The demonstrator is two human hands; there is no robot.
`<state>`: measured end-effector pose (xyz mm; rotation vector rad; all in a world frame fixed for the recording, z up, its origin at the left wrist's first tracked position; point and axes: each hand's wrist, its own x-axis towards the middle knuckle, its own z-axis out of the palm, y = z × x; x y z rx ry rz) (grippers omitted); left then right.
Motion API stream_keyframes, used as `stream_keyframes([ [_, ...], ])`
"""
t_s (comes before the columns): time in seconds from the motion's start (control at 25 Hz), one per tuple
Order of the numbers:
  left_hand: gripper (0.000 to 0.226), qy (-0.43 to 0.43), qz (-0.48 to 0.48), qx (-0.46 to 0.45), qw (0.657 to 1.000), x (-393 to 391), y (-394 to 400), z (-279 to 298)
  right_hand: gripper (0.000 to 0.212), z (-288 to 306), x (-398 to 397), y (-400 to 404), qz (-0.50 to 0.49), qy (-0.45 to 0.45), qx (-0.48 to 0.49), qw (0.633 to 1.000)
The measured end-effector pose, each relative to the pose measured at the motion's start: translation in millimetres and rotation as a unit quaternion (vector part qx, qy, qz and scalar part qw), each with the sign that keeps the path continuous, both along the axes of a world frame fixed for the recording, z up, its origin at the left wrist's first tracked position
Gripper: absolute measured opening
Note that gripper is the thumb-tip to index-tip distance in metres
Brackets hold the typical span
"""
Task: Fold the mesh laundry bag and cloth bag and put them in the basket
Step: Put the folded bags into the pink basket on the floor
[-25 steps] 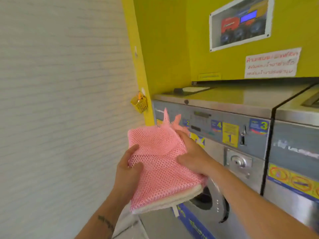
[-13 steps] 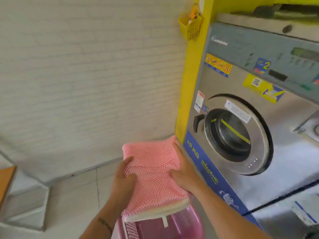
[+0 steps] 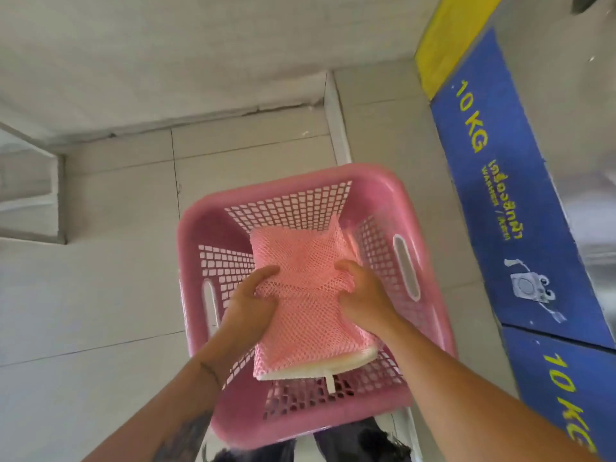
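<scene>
Fingers of left hand [image 3: 248, 310] and right hand [image 3: 365, 295] clamp the folded pink mesh laundry bag [image 3: 306, 301], white cloth bag [image 3: 320, 366] underneath, above the pink plastic lattice basket [image 3: 413, 208]. Placing step; next, lower toward 12 o'clock and let go.

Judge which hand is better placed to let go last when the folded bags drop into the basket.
Neither clearly: left hand and right hand grip opposite edges of the folded mesh laundry bag, centred over the pink basket.

Folded mesh bag [image 3: 306, 295] sits over the basket [image 3: 393, 185], left hand [image 3: 248, 308] on its left edge, right hand [image 3: 365, 295] on its right; washer panel [image 3: 520, 181] to the right.
</scene>
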<state>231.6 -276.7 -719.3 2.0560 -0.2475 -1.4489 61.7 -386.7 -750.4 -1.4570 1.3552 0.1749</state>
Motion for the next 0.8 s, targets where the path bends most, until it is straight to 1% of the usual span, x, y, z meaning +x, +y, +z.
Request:
stream_keyframes([
  [0.12,0.057,-0.011,-0.025,0.036,0.999,-3.8,8.0,-69.2,0.069,-71.4,5.7,7.9,0.028,0.01,-0.016,0.999],
  [0.2,0.057,-0.013,-0.071,0.029,0.997,-5.3,11.0,-98.5,0.07,-101.5,9.1,9.4,0.06,0.017,-0.026,0.998],
  [0.28,0.057,-0.045,-0.132,0.035,0.99,-4.2,15.2,-116.2,0.076,-122.7,10.0,9.5,0.11,0.049,-0.013,0.993],
  [0.36,0.053,-0.071,-0.14,0.06,0.986,-2.5,17.3,-119.0,0.08,-127.4,7.1,6.8,0.157,0.104,-0.001,0.982],
  [0.4,0.049,-0.072,-0.137,0.073,0.985,-3.0,16.6,-114.6,0.079,-122.9,3.1,5.6,0.161,0.112,0.0,0.981],
  [0.48,0.04,-0.069,-0.133,0.077,0.986,-7.2,15.0,-92.9,0.074,-98.3,-6.4,3.9,0.137,0.088,-0.008,0.987],
  [0.6,0.031,-0.082,-0.142,0.032,0.986,-7.4,11.5,-31.8,0.062,-26.6,-18.6,-2.2,0.093,0.056,-0.04,0.993],
  [0.68,0.027,-0.096,-0.159,-0.002,0.983,-4.3,10.5,22.0,0.06,32.0,-24.9,-4.2,0.066,0.039,-0.066,0.995],
  [0.8,0.026,-0.117,-0.198,-0.052,0.972,0.6,11.9,117.7,0.057,129.9,-36.2,-0.4,0.033,0.027,-0.115,0.992],
])
